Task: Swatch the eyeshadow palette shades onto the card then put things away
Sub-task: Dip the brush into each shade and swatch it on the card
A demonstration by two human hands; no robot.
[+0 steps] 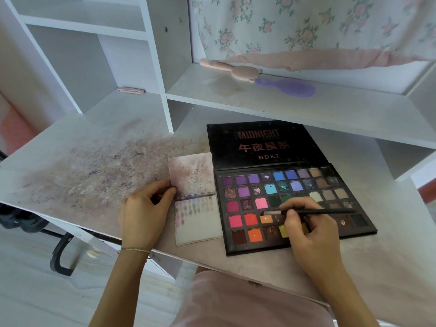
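The palette (292, 204) lies open on the tabletop (94, 147), lid folded back flat and showing the words MIDNIGHT and HDKT. Its pans run in rows: purples and blues at the far edge, pinks, reds and oranges nearer me, browns and greys to the right.

The card (195, 199) lies just left of the palette, touching its left edge. It is a folded piece: the far half is stained with pink and purple powder, the near half carries short rows of faint swatches close to the fold.

My left hand (144, 215) rests on the tabletop beside the card. Its grip is pinching: thumb on top of the card's left edge near the fold, the other fingers curled (whether they reach under the card, I cannot tell). A thin bracelet (134, 250) sits on that wrist.

My right hand (306, 227) is over the lower middle of the palette, covering several pans. Its grip is pressed together around a thin black brush (313, 211), held like a pen, handle pointing right. The brush tip is at the orange pan in the fourth row.

The tabletop left of the card is smeared with purple and pink powder. On the shelf (283, 100) behind the palette lie a pink brush (236, 69) and a purple hairbrush (292, 87), touching at one end. A floral cloth (306, 27) hangs above them.
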